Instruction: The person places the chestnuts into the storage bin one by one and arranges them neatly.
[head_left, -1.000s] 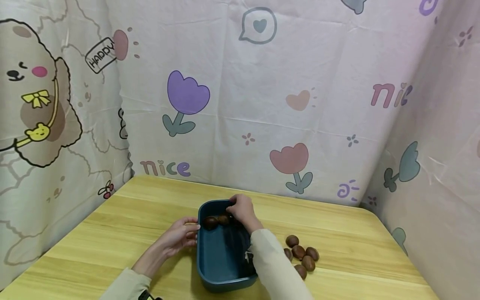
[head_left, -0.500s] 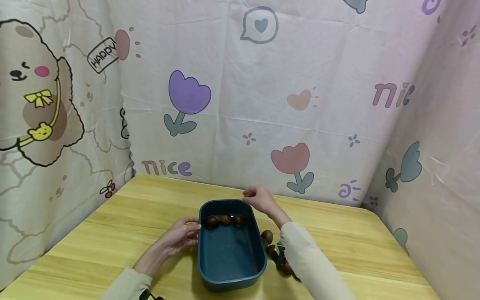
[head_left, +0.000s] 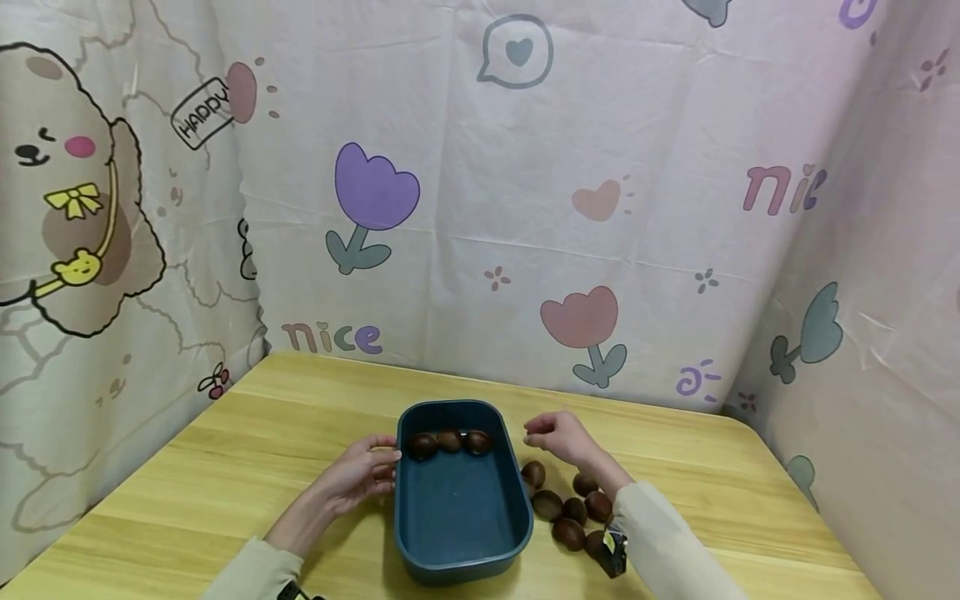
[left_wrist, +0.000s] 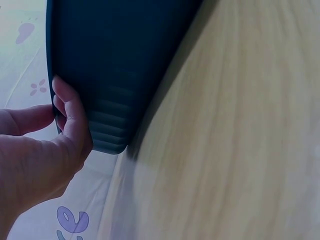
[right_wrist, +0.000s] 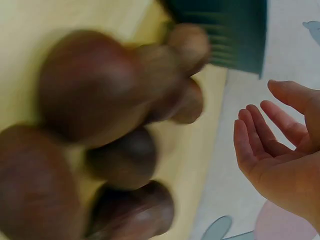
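A dark teal rectangular box (head_left: 459,517) stands on the wooden table with three brown chestnuts (head_left: 448,440) in a row at its far end. At its left side is my left hand (head_left: 358,477), bent fingers resting against the outer wall and thumb tip at the rim; the left wrist view shows this wall (left_wrist: 115,60) close up. My right hand (head_left: 564,437) hovers beyond the box's right side, fingers loosely bent, thumb apart, holding nothing. Several more chestnuts (head_left: 568,534) lie between box and right forearm, the sleeve and wrist camera overlapping some.
The light wooden table (head_left: 300,417) reaches back to a printed cloth (head_left: 480,275) hanging behind it, with more cloth along both sides. A small black wrist camera (head_left: 613,550) sits on the right wrist, low over the loose chestnuts.
My right hand has let go of a chestnut in the box, lifted out over the far right rim, and moved right and nearer. A third chestnut now shows there. The left hand has stayed.
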